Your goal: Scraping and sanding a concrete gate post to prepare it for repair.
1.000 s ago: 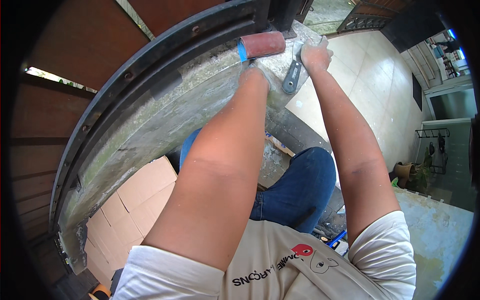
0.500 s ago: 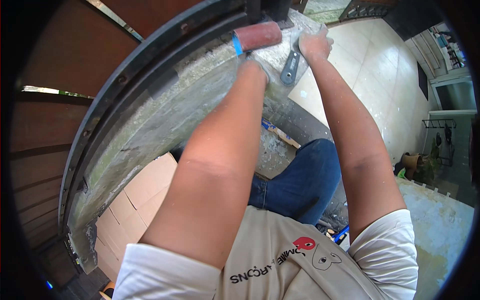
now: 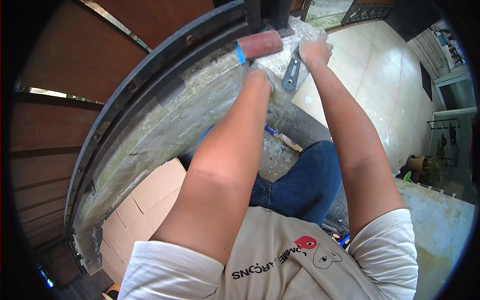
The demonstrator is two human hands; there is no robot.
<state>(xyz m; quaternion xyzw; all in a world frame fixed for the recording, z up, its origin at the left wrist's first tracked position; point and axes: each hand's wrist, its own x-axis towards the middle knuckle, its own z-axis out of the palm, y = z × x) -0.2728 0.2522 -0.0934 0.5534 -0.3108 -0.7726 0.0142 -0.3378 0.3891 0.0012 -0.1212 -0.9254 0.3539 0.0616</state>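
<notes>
My left hand is against the face of the curved concrete wall, just below its top edge. Its fingers are hidden behind the wrist and back of the hand, so what they hold, if anything, does not show. My right hand rests at the far right corner of the wall top, dusty, fingers partly spread. Beside it lies a putty knife with a dark handle, its blade partly under or next to the hand. A red-brown sandpaper roll with a blue inner side lies left of the knife.
A dark metal rail with brown panels follows the wall on the left. Flattened cardboard lies below. Past a step, pale floor tiles carry white flecks. A potted plant stands at right. A blue-marked strip lies near my knee.
My left hand has moved slightly down the wall face, away from the sandpaper roll. The right hand, knife and roll keep their places; the whole view has shifted a little.
</notes>
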